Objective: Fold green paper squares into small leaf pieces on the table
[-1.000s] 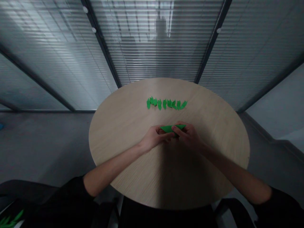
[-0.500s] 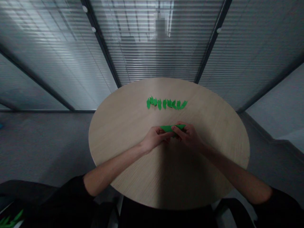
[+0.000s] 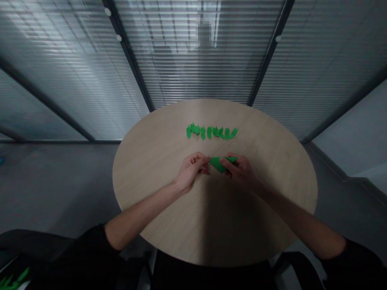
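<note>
A green sheet of paper (image 3: 216,162), folded to a triangle with its point toward me, is held up over the table between my hands. My right hand (image 3: 242,170) grips its right side, the thumb lying on the front face. At the left corner, my left hand (image 3: 192,169) pinches the tip between thumb and fingers. Beyond my hands, several small folded green paper pieces (image 3: 209,132) lie in a row on the wooden tabletop.
The round wooden table (image 3: 145,161) stands before glass panels with blinds (image 3: 196,76). More green folded pieces (image 3: 15,278) show at the lower left, beside a dark chair (image 3: 39,237).
My left hand has shifted left to the paper's corner, its fingers no longer along the lower edge. More of the green triangle now shows, its point hanging down.
</note>
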The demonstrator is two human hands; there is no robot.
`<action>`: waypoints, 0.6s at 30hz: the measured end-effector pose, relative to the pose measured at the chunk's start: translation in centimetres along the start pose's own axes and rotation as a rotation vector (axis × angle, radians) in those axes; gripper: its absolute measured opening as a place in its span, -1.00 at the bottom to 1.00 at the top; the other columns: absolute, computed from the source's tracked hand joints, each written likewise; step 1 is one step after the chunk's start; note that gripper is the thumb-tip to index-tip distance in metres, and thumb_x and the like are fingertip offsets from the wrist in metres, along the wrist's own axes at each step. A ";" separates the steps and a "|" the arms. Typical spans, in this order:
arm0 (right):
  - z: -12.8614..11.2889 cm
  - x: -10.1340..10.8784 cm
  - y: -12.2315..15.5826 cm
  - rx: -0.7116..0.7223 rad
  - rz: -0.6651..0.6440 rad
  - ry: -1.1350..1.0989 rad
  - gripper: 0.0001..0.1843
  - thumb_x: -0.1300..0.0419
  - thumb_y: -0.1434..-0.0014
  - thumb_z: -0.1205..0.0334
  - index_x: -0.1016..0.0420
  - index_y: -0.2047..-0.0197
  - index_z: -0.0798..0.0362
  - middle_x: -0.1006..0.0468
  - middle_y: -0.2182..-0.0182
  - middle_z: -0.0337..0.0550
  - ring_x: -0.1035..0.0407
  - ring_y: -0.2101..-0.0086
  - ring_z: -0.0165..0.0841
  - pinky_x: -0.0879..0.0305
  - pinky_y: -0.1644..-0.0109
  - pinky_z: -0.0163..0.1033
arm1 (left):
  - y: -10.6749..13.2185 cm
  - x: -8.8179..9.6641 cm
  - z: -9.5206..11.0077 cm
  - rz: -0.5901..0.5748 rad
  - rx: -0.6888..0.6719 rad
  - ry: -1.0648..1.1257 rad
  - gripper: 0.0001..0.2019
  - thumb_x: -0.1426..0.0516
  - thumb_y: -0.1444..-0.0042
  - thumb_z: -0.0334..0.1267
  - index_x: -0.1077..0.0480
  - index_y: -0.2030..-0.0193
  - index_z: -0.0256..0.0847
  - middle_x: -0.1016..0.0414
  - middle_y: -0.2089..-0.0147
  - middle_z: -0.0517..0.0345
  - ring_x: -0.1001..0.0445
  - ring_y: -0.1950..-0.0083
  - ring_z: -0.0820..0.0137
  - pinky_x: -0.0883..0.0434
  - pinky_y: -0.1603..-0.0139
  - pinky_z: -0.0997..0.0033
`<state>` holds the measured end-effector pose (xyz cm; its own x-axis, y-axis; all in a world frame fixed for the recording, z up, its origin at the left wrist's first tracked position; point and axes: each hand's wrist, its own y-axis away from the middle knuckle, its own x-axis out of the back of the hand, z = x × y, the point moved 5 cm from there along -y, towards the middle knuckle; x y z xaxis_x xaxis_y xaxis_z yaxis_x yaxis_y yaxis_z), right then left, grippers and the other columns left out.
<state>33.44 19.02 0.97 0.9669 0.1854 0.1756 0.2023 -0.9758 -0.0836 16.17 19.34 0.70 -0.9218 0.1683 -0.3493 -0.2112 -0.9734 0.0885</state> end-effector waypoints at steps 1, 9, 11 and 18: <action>0.0 0.0 0.0 -0.007 0.002 -0.008 -0.46 -0.27 -0.18 -0.30 -0.41 0.41 0.04 -0.37 0.62 -0.32 -0.22 0.65 -0.49 -0.08 0.62 -0.37 | 0.0 0.0 0.0 0.006 0.002 0.013 -0.68 -0.40 0.02 -0.12 -0.38 0.47 -0.24 -0.39 0.51 0.25 -0.37 0.45 0.50 -0.43 0.46 0.53; -0.6 0.0 0.1 0.001 0.030 -0.010 -0.44 -0.28 -0.14 -0.33 -0.40 0.43 0.04 -0.36 0.64 -0.31 -0.20 0.65 -0.49 -0.09 0.62 -0.36 | -0.6 0.5 -0.1 -0.018 0.080 0.012 -0.55 -0.42 0.04 0.10 -0.45 0.34 -0.27 -0.43 0.43 0.21 -0.42 0.43 0.47 -0.49 0.46 0.46; -0.7 -0.2 0.1 0.027 0.018 -0.004 -0.45 -0.26 -0.17 -0.31 -0.39 0.44 0.04 -0.35 0.63 -0.31 -0.20 0.64 -0.49 -0.09 0.61 -0.36 | -0.3 -0.5 -0.5 -0.153 0.111 -0.092 -0.53 -0.43 0.05 0.11 -0.48 0.32 -0.28 -0.48 0.42 0.17 -0.44 0.43 0.46 -0.45 0.46 0.48; -0.6 -0.4 0.2 0.079 -0.024 0.053 -0.51 -0.22 -0.24 -0.21 -0.42 0.44 0.06 -0.35 0.62 -0.32 -0.20 0.61 -0.50 -0.08 0.57 -0.37 | 0.4 -1.6 -1.3 -0.271 0.116 -0.305 -0.66 -0.40 -0.03 -0.08 -0.45 0.49 -0.28 -0.42 0.58 0.24 -0.32 0.56 0.54 -0.29 0.49 0.50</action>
<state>32.99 18.73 1.45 0.9523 0.2005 0.2299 0.2394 -0.9584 -0.1555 18.02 18.49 0.10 -0.8781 0.4709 -0.0841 -0.4784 -0.8666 0.1419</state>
